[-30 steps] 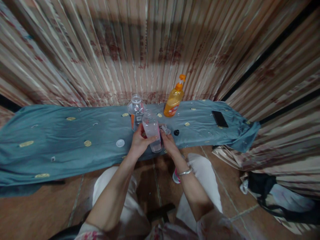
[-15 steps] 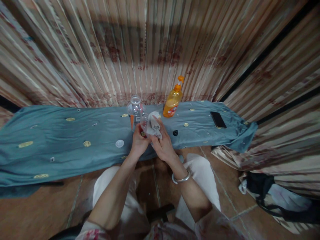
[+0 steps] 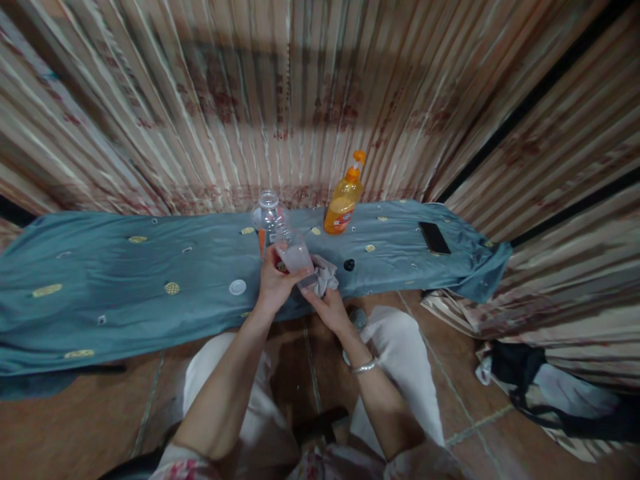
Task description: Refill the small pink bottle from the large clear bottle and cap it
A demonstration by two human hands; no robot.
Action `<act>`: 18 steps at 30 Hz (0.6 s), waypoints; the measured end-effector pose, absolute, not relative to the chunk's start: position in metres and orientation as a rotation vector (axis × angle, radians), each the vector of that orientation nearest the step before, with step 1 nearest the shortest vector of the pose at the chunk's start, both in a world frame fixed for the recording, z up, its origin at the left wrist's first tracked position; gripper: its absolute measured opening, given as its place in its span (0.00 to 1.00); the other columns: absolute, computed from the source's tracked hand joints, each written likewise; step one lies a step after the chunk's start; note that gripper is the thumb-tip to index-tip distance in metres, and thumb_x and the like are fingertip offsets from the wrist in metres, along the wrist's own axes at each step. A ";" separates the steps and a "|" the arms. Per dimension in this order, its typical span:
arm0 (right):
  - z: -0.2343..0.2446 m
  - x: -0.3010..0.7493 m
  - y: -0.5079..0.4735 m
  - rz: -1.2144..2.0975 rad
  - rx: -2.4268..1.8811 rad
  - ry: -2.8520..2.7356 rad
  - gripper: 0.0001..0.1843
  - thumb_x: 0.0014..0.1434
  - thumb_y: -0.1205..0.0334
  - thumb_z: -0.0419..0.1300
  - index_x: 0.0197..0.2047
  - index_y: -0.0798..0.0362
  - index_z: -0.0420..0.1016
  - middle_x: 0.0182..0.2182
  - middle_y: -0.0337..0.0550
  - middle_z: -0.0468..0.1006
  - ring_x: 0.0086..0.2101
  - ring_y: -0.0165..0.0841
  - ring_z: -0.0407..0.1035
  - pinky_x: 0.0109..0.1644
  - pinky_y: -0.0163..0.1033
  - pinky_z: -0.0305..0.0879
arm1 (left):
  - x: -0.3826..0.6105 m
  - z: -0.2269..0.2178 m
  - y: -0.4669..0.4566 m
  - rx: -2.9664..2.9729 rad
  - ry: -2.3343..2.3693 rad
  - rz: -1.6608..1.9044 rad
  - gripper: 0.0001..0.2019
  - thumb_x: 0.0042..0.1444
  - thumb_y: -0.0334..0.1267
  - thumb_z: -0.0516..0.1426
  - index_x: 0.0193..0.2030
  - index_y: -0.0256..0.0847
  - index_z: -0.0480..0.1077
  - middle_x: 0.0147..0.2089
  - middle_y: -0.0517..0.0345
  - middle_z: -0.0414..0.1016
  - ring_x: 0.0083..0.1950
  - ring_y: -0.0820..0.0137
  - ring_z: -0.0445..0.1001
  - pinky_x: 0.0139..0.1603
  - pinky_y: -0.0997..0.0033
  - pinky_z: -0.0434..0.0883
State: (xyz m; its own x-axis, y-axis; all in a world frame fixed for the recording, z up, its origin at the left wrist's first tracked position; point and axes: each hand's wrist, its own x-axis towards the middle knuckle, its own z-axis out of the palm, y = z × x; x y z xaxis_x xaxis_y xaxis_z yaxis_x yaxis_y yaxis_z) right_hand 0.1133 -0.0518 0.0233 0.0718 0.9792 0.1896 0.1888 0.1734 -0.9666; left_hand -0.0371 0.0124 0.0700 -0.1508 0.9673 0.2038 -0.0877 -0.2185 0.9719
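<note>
- The small clear bottle (image 3: 295, 257) is held tilted over the near edge of the desk (image 3: 125, 280), its mouth pointing away toward the curtain, with no cap on it.
- The left hand (image 3: 274, 283) is wrapped round the bottle's lower part, fingers closed on it from the left.
- The right hand (image 3: 327, 307) is closed on a crumpled pale cloth (image 3: 323, 279), which touches the bottle's base and right side.
- Judging by this, the wiping of the bottle's outside is under way: the cloth sits at the bottom end, and the neck and upper body are uncovered. Whether those parts are already clean cannot be told.
- A white cap (image 3: 237, 287) lies on the desk's blue cover to the left of the hands, and a small dark cap (image 3: 349, 265) lies just to the right, so capping looks still to be done.
- Behind the held bottle stands a larger clear bottle (image 3: 268, 217), open at the top.
- An orange pump bottle (image 3: 344, 200) stands further right, near the striped curtain (image 3: 320, 100).
- A dark phone (image 3: 434, 237) lies well apart at the right end of the desk.
</note>
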 end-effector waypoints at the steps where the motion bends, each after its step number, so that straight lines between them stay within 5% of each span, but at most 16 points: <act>1: 0.021 0.112 -0.051 0.920 -1.269 -1.355 0.45 0.61 0.33 0.73 0.73 0.48 0.79 0.69 0.54 0.83 0.76 0.52 0.69 0.82 0.62 0.63 | -0.037 0.070 0.013 1.213 1.124 1.522 0.42 0.26 0.49 0.84 0.49 0.45 0.74 0.46 0.60 0.83 0.45 0.63 0.82 0.47 0.66 0.79; 7: 0.014 0.104 -0.044 0.979 -1.394 -1.267 0.36 0.53 0.45 0.77 0.63 0.47 0.82 0.54 0.50 0.89 0.62 0.53 0.81 0.68 0.58 0.79 | -0.032 0.068 0.012 1.225 1.116 1.487 0.43 0.27 0.49 0.84 0.52 0.46 0.74 0.51 0.57 0.84 0.50 0.60 0.83 0.48 0.65 0.80; 13: 0.022 0.109 -0.043 1.080 -1.279 -1.252 0.32 0.51 0.45 0.76 0.57 0.47 0.82 0.49 0.48 0.88 0.51 0.49 0.83 0.62 0.55 0.81 | -0.032 0.071 0.010 1.184 1.024 1.367 0.46 0.27 0.47 0.82 0.58 0.48 0.74 0.57 0.54 0.85 0.56 0.56 0.83 0.54 0.61 0.81; 18: 0.035 0.122 -0.045 1.232 -1.134 -1.238 0.34 0.48 0.44 0.81 0.55 0.47 0.82 0.48 0.45 0.88 0.50 0.45 0.83 0.64 0.54 0.80 | -0.038 0.075 0.007 1.128 0.950 1.311 0.37 0.35 0.46 0.80 0.55 0.47 0.79 0.55 0.55 0.86 0.60 0.55 0.82 0.61 0.60 0.79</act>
State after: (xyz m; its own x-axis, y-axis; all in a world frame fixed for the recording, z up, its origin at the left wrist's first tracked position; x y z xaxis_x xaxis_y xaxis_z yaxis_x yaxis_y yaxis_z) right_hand 0.1217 -0.0455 0.0346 -0.0480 0.9981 0.0380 -0.0335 0.0364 -0.9988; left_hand -0.0384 0.0073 0.0746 0.0630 0.9943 0.0858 -0.2280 -0.0694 0.9712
